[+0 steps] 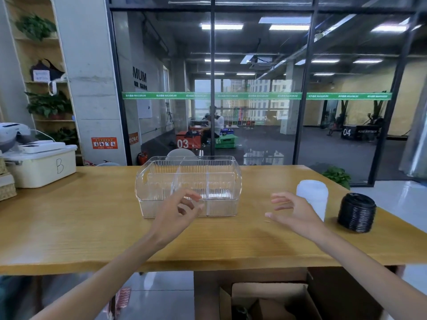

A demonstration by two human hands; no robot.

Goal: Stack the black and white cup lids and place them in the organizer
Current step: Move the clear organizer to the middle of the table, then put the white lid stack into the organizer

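Note:
A clear plastic organizer (161, 181) with ribbed walls and a middle divider stands on the wooden table (69, 227); nothing shows inside it. To its right stands a stack of white cup lids (314, 195), and further right a stack of black cup lids (357, 212). My left hand (178, 211) hovers in front of the organizer with loosely curled fingers, holding nothing. My right hand (293, 211) hovers just left of the white stack, fingers relaxed and spread, not touching it.
A white box marked B (44, 167) sits at the table's far left, with woven baskets (7, 188) beside it. An open cardboard box (268, 299) stands on the floor below the table's front edge. A glass wall lies behind the table.

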